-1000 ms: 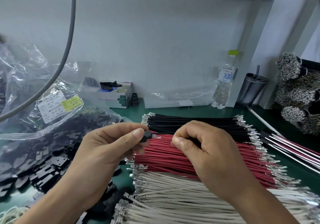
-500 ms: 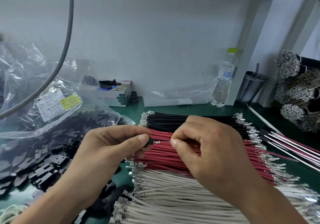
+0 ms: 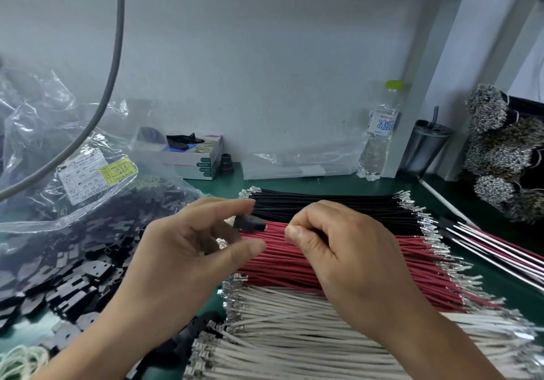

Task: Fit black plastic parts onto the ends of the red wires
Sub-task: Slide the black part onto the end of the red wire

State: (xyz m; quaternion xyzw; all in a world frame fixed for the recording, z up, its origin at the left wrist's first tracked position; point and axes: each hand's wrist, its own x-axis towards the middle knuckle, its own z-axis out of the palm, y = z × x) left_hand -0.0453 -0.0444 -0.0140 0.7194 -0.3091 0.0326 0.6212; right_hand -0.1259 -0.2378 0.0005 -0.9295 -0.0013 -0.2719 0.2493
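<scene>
While the right hand (image 3: 347, 264) pinches a red wire (image 3: 275, 228), its blocky black plastic part (image 3: 250, 222) sits between the loosened fingers of the left hand (image 3: 188, 259).

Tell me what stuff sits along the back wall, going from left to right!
Box with black things on top → small black part → flat clear plastic bag → water bottle with a green cap → dark cup with a straw.

Two bare hands, left hand (image 3: 176, 259) and right hand (image 3: 347, 264), forearms unsleeved.
</scene>
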